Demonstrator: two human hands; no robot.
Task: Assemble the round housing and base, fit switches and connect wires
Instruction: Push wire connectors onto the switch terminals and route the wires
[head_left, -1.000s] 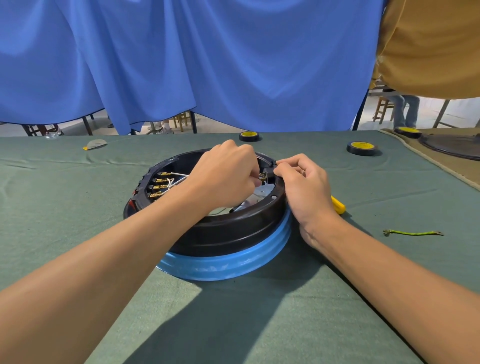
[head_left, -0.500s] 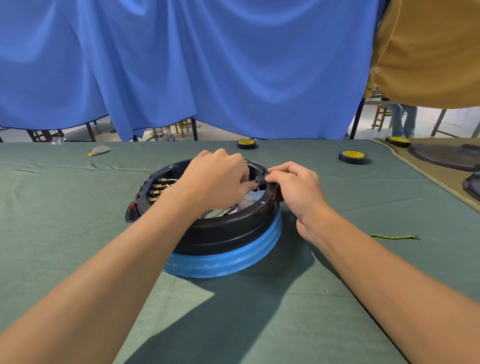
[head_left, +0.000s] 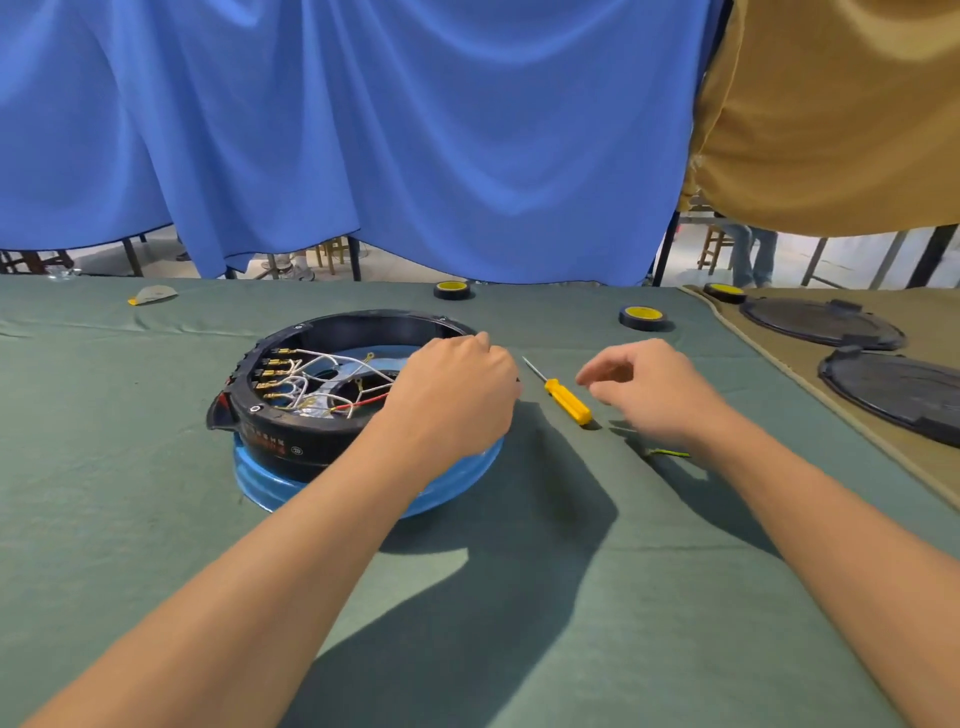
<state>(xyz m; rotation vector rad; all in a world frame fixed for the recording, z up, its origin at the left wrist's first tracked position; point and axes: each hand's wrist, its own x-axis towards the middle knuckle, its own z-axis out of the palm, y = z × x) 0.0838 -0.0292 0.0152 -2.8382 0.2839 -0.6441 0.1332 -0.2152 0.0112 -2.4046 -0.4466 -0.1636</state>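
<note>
The black round housing (head_left: 291, 436) sits on the blue base (head_left: 270, 488) on the green cloth, left of centre. Inside it lie white and red wires (head_left: 311, 379) and a row of brass terminals (head_left: 272, 371) at its left wall. My left hand (head_left: 457, 395) is on the housing's right rim, fingers curled down over the edge; what lies under them is hidden. My right hand (head_left: 649, 389) hovers above the cloth to the right, fingers loosely curled and holding nothing. Between the two hands lies a yellow-handled screwdriver (head_left: 569, 401).
A short green wire piece (head_left: 670, 453) lies under my right wrist. Tape rolls (head_left: 453, 290) (head_left: 643, 317) stand at the back. Two black round lids (head_left: 821, 322) (head_left: 898, 389) rest on the tan cloth at right. Blue and tan curtains hang behind the table; a person stands beyond (head_left: 748, 254).
My right hand has let go of the housing's rim and moved right, past the screwdriver. My left hand slid from inside the housing to its right rim, uncovering the wires.
</note>
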